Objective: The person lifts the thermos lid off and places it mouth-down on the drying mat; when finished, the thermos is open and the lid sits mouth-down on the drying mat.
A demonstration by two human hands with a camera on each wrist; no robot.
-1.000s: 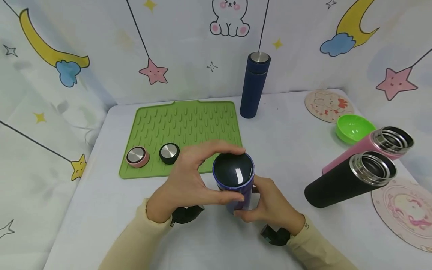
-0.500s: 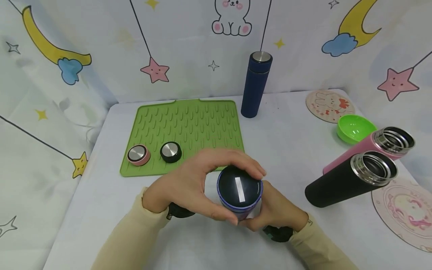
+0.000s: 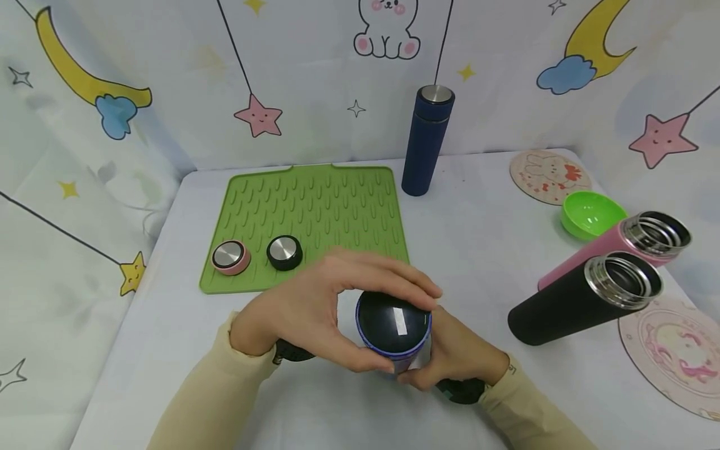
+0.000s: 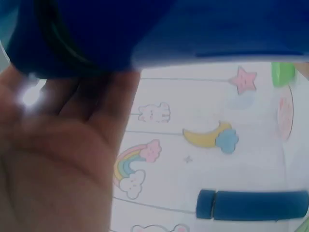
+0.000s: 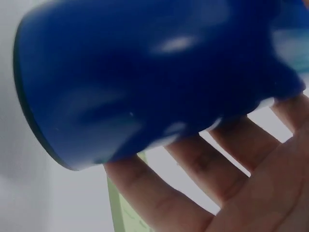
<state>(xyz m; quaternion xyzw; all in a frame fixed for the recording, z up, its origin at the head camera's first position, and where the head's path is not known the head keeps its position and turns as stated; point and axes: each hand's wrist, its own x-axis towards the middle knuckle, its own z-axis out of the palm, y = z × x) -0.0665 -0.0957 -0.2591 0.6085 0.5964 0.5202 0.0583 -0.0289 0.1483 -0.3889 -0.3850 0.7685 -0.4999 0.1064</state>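
A blue thermos with a glossy black top [image 3: 390, 325] is held upright above the table by both hands. My left hand [image 3: 323, 312] grips its lid from the left, thumb on the near side and fingers round the far side. Lower down, my right hand [image 3: 464, 347] holds the body. The left wrist view has the blue thermos [image 4: 169, 34] across its top, above the palm. In the right wrist view the fingers [image 5: 203, 159] press along the smooth blue body [image 5: 120, 87]. Part of the body is hidden behind the hands in the head view.
A green mat [image 3: 315, 200] bears a pink lid [image 3: 230, 257] and a black lid [image 3: 284, 252]. A navy thermos [image 3: 425, 144] stands at the back. Right are open black [image 3: 562, 306] and pink [image 3: 596, 250] thermoses, a green bowl [image 3: 590, 215] and two round mats [image 3: 683, 359].
The blue thermos has come nearer the body. My left fingers have moved from the rim to further round the lid, then turned slightly over the last half second.
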